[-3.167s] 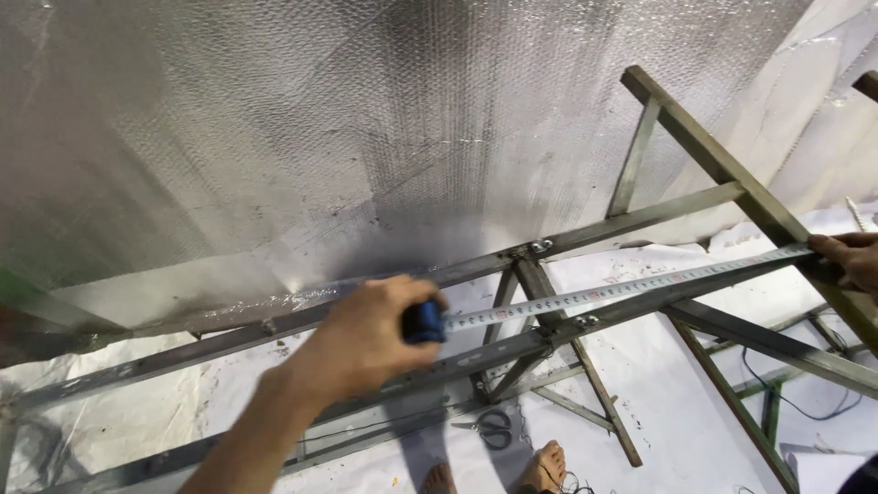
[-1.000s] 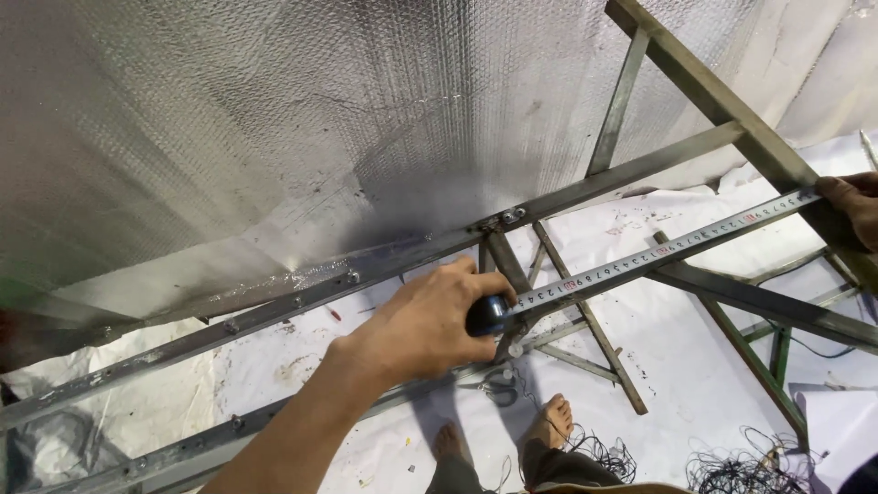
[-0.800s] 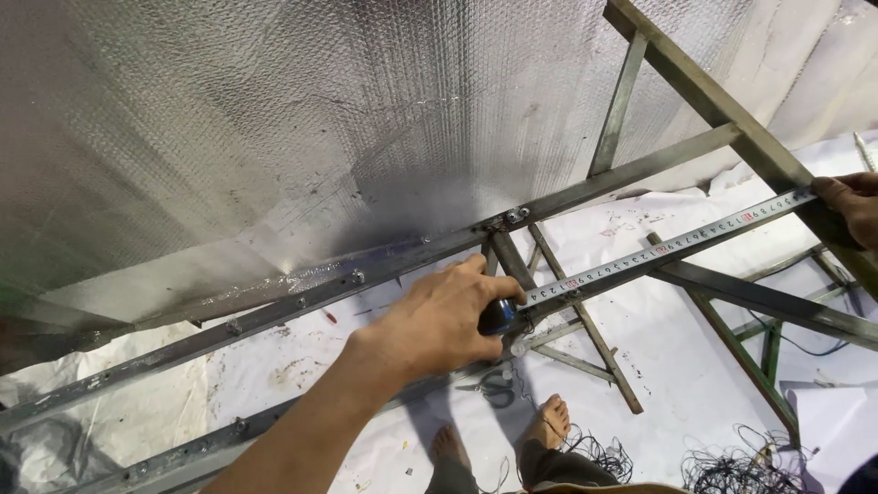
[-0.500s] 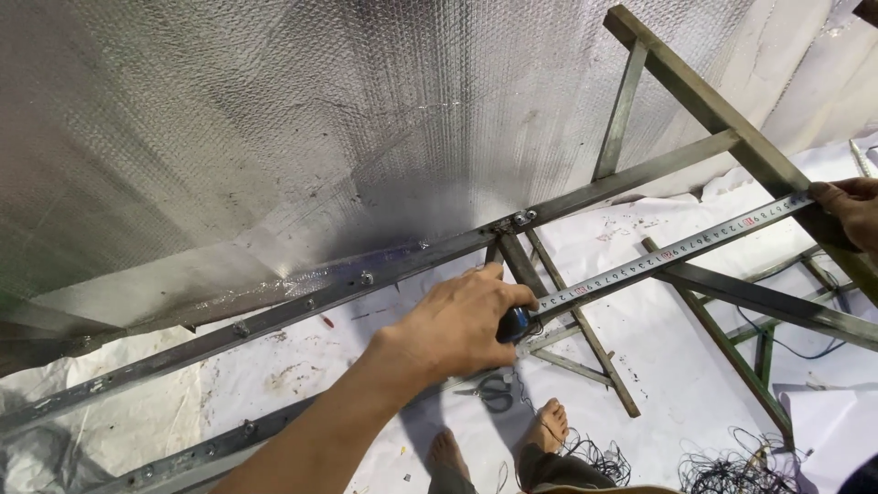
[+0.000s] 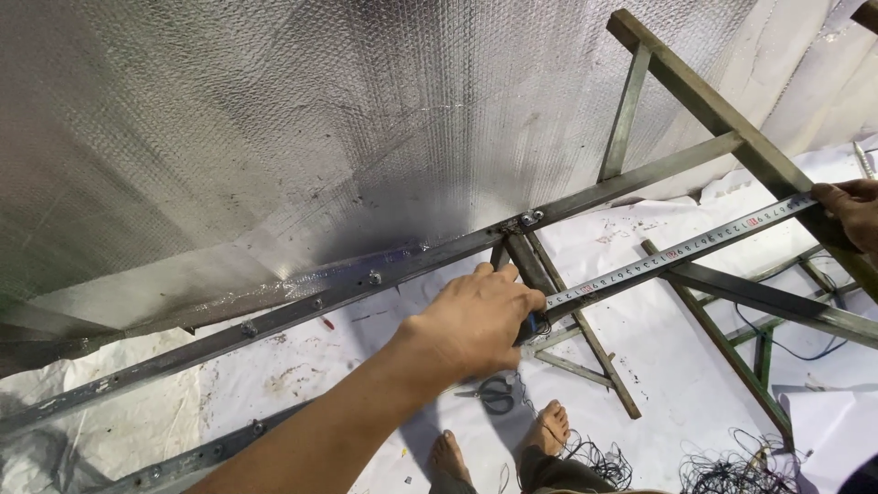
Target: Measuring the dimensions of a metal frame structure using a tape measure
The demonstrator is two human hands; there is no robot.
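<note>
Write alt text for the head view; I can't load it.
The left hand holds a tape measure case against a grey metal frame bar, while the right hand pins the white measuring tape blade at the far end. Silver bubble-foil insulation sheet fills the background.

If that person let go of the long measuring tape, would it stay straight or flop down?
The tape blade is thin and spans open air between the left hand and right hand, so it would probably sag or buckle. It looks light, and may spring back into its case.
</note>
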